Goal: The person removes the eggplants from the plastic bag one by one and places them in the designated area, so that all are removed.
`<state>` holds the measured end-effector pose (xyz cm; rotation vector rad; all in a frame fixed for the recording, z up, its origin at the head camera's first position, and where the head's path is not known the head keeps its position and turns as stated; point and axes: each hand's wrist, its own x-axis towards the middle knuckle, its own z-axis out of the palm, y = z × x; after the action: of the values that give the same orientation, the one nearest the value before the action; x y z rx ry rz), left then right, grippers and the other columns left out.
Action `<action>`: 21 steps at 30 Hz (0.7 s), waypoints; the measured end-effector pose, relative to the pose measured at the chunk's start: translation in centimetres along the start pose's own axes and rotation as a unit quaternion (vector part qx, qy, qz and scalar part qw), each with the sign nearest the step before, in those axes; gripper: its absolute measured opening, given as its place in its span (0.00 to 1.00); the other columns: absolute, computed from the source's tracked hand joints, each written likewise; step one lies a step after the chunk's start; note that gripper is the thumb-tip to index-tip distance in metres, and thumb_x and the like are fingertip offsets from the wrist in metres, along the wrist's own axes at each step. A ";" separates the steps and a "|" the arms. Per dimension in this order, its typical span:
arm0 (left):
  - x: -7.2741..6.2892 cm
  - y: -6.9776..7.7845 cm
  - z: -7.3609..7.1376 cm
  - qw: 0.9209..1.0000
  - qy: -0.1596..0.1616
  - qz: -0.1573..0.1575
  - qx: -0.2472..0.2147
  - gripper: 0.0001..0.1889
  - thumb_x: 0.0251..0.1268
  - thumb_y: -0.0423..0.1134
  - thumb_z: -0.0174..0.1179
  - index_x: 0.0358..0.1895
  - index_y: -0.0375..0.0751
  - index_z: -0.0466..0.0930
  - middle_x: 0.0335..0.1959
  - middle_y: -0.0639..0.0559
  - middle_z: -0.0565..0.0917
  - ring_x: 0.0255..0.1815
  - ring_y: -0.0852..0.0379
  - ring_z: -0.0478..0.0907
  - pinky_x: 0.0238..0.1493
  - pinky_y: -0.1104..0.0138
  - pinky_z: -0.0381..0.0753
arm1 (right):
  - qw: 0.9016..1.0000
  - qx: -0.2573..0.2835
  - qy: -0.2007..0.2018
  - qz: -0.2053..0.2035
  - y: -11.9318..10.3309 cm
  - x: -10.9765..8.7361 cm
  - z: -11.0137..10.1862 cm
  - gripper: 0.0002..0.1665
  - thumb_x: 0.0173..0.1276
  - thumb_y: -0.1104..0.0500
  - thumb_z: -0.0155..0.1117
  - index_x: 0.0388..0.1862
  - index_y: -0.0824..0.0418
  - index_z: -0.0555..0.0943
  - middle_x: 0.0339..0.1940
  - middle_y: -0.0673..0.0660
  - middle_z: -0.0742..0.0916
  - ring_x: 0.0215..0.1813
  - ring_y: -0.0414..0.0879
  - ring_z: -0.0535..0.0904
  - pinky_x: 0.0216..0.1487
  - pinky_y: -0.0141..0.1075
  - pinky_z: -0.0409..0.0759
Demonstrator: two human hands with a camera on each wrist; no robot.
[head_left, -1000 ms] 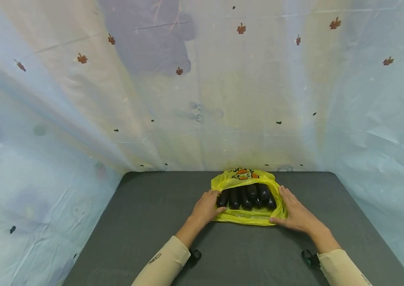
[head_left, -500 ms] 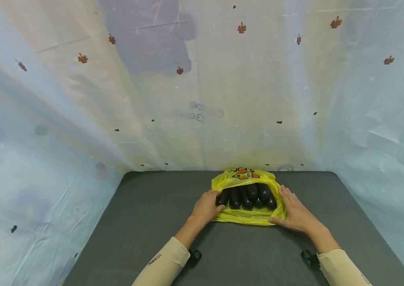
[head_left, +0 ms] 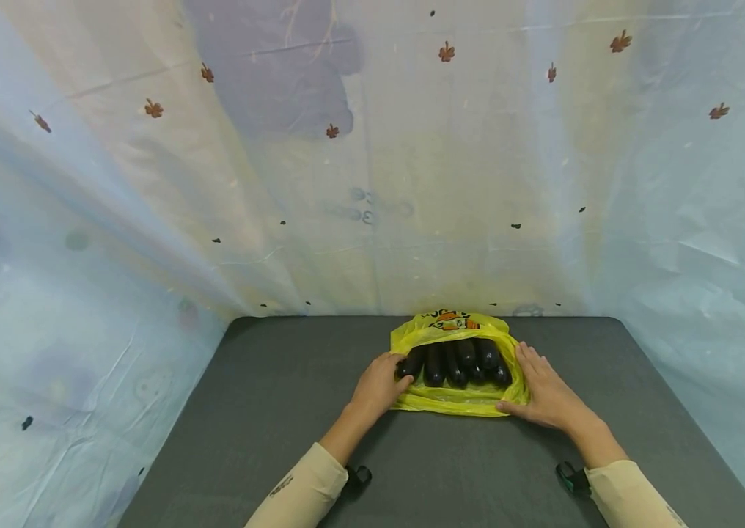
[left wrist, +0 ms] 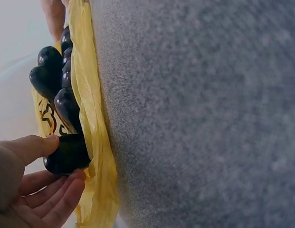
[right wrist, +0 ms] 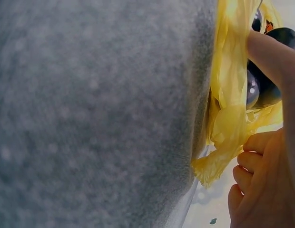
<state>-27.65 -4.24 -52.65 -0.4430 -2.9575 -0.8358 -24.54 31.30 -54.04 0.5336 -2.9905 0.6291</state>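
- Left hand [head_left: 375, 383] grips the leftmost eggplant [left wrist: 69, 154], thumb on one side and fingers on the other; right hand [head_left: 547, 392] lies against the right side of a yellow plastic bag [head_left: 465, 405], fingers extended along it and thumb at the near rim.
- Patterned sheet [head_left: 412, 183], pale blue and cream with a violet patch, rises behind the table and along its sides.
- Dark grey table [head_left: 293, 440], with rounded far corners, lies beneath the hands and the bag.
- The bag rests near the far edge of the table, between the two hands, its wide mouth facing the person and its near rim creased and low.
- Cream sleeves [head_left: 306, 477] reach almost to the wrists.
- Other eggplants [head_left: 434, 367], dark and glossy, lie packed together inside the bag, rounded ends toward the mouth, some resting on others; the gripped one sits at the left end of the group, in the bag's mouth.
- Black devices [head_left: 359, 477] show beside the cuffs, one at each wrist.
- Orange and black print [head_left: 454, 321] marks the bag's far flap, its lettering too small to read.
- Brown leaf motifs [head_left: 446, 51] dot the upper sheet.
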 end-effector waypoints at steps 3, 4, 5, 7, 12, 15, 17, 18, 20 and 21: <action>-0.2 -0.1 -0.2 1.000 -0.002 -0.004 -0.027 0.25 0.76 0.44 0.71 0.70 0.40 0.82 0.69 0.39 0.82 0.68 0.40 0.80 0.64 0.46 0.84 | 1.000 0.002 -0.001 0.000 0.0 0.0 -0.1 0.76 0.64 0.30 0.76 0.87 0.75 0.47 0.87 0.76 0.52 0.86 0.75 0.47 0.83 0.69 0.49; -0.3 -0.2 -0.2 0.999 0.000 -0.002 -0.035 0.24 0.76 0.43 0.71 0.70 0.40 0.82 0.69 0.39 0.82 0.69 0.39 0.80 0.64 0.46 0.84 | 1.000 0.002 -0.001 0.000 0.0 -0.1 -0.1 0.76 0.65 0.30 0.76 0.87 0.75 0.47 0.87 0.76 0.52 0.86 0.75 0.47 0.83 0.69 0.49; -0.4 -0.3 -0.3 0.999 0.000 -0.001 -0.042 0.24 0.76 0.43 0.70 0.70 0.40 0.82 0.68 0.39 0.82 0.68 0.39 0.80 0.64 0.45 0.84 | 1.000 0.002 -0.001 0.001 0.0 -0.1 -0.1 0.76 0.65 0.30 0.76 0.87 0.75 0.47 0.87 0.76 0.52 0.86 0.75 0.47 0.83 0.69 0.49; -0.6 -0.5 -0.4 0.999 0.003 0.005 -0.054 0.24 0.76 0.42 0.70 0.70 0.38 0.82 0.67 0.38 0.82 0.68 0.38 0.80 0.63 0.45 0.84 | 1.000 0.003 -0.001 0.001 0.0 -0.1 -0.1 0.76 0.65 0.30 0.76 0.87 0.75 0.47 0.87 0.76 0.52 0.86 0.75 0.47 0.83 0.69 0.49; -1.2 -1.3 -0.6 0.997 0.008 0.022 -0.078 0.23 0.77 0.40 0.69 0.69 0.35 0.82 0.60 0.39 0.85 0.53 0.45 0.86 0.51 0.52 0.89 | 1.000 0.005 -0.001 0.002 0.0 -0.1 -0.2 0.76 0.64 0.30 0.76 0.87 0.74 0.47 0.87 0.76 0.52 0.86 0.75 0.47 0.83 0.69 0.49; -1.6 -1.8 -0.8 0.995 0.010 0.029 -0.091 0.22 0.77 0.38 0.69 0.68 0.33 0.82 0.55 0.41 0.87 0.45 0.51 0.86 0.44 0.57 0.88 | 1.000 0.005 -0.001 0.003 0.0 -0.2 -0.2 0.76 0.65 0.30 0.77 0.87 0.74 0.47 0.87 0.76 0.52 0.86 0.74 0.47 0.83 0.69 0.49; -1.8 -2.1 -1.0 0.994 0.009 0.029 -0.100 0.23 0.77 0.38 0.69 0.68 0.33 0.82 0.53 0.41 0.87 0.45 0.52 0.86 0.43 0.59 0.88 | 1.000 0.006 -0.001 0.004 0.0 -0.2 -0.2 0.76 0.65 0.30 0.77 0.87 0.75 0.47 0.88 0.76 0.51 0.86 0.74 0.47 0.83 0.68 0.49; -2.0 -2.3 -1.1 0.994 0.007 0.027 -0.105 0.23 0.77 0.38 0.69 0.69 0.32 0.81 0.54 0.41 0.87 0.46 0.51 0.86 0.43 0.59 0.89 | 1.000 0.007 -0.002 0.004 0.0 -0.2 -0.2 0.76 0.65 0.30 0.77 0.87 0.75 0.47 0.88 0.76 0.51 0.86 0.74 0.47 0.83 0.68 0.49; -2.3 -2.5 -1.4 0.993 0.003 0.023 -0.117 0.23 0.76 0.38 0.69 0.69 0.32 0.81 0.56 0.39 0.87 0.47 0.49 0.87 0.44 0.59 0.89 | 1.000 0.009 -0.003 0.006 -0.1 -0.3 -0.2 0.76 0.64 0.30 0.77 0.87 0.75 0.47 0.88 0.76 0.52 0.86 0.74 0.47 0.83 0.69 0.49; -2.5 -2.6 -1.6 0.992 0.001 0.020 -0.125 0.24 0.76 0.38 0.69 0.69 0.31 0.81 0.57 0.38 0.86 0.48 0.48 0.87 0.44 0.58 0.90 | 1.000 0.009 -0.003 0.006 -0.1 -0.3 -0.2 0.76 0.65 0.30 0.77 0.87 0.75 0.47 0.88 0.76 0.52 0.86 0.74 0.47 0.83 0.69 0.49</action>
<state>-26.08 -7.83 -52.85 -0.5090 -2.8416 -1.2077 -24.24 31.40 -53.87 0.5193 -2.9994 0.6578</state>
